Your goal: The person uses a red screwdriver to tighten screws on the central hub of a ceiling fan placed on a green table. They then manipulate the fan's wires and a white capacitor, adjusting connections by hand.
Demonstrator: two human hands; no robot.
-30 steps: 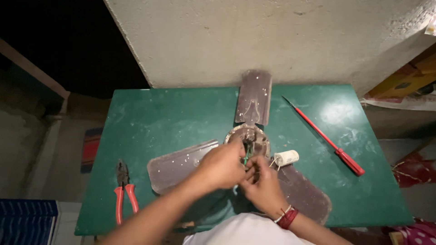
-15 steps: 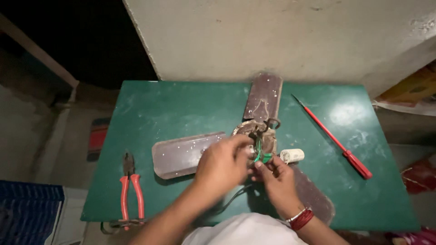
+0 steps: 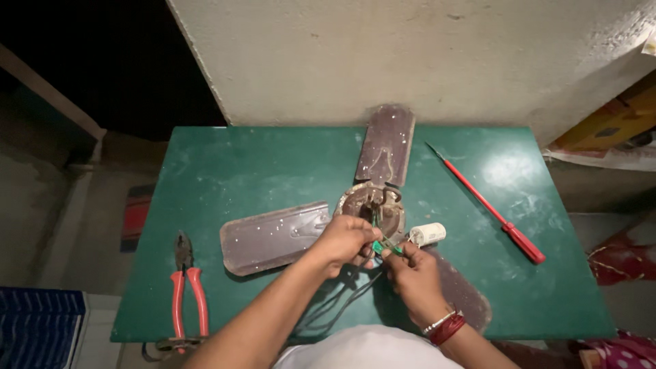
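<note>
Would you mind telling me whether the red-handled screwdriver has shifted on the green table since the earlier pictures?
No. The red-handled screwdriver lies at the same angle right of the fan blade on the green table; only the camera moved.

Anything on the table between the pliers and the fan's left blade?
Nothing: head view shows only bare green table between the red-handled pliers and left blade.

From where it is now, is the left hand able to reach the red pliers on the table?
Probably yes. The pliers lie alone near the table's left front edge, with bare green surface between them and the left hand. But its fingers are busy at the wires by the fan hub.
</note>
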